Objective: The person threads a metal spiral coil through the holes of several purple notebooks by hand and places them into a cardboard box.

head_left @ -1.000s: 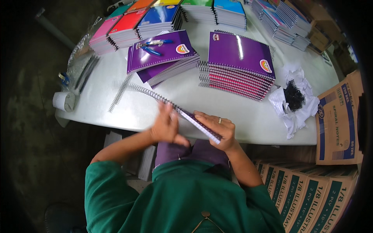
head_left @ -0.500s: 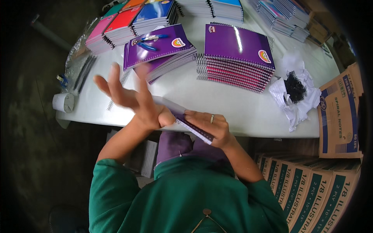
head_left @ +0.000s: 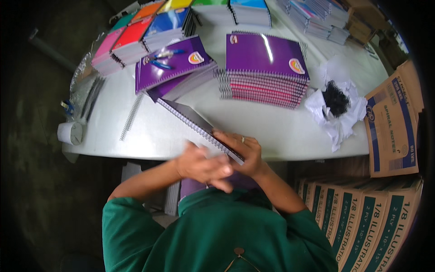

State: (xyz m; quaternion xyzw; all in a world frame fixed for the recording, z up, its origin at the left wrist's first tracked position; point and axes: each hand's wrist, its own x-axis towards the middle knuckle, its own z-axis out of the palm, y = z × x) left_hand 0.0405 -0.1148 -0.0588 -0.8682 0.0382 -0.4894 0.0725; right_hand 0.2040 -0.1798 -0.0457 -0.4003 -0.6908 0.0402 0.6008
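A purple-covered notebook (head_left: 188, 119) is tilted on its edge at the table's front, its punched, coil-lined spine facing up towards me. My right hand (head_left: 245, 149), with a ring on one finger, grips its near right end. Just below the spine is my left hand (head_left: 204, 165), blurred by motion, with fingers stretched out and nothing in them. The notebook's far end reaches a loose stack of purple notebooks (head_left: 170, 70), on which blue-handled pliers (head_left: 161, 59) lie. To the right stands a neat stack of spiral-bound purple notebooks (head_left: 267, 54). A loose wire coil (head_left: 131, 117) lies left of the held notebook.
Black coils (head_left: 92, 100) and a white roll (head_left: 70, 133) lie at the left edge. Crumpled white paper (head_left: 317, 106) holds black scraps (head_left: 336, 99). Coloured notebooks (head_left: 133, 34) line the back. A carton (head_left: 392, 124) and several boxes (head_left: 362, 213) stand at the right.
My left hand has dropped from above the table to just below the notebook's spine. The notebook's coiled spine now shows along its length. My right hand still holds its near end.
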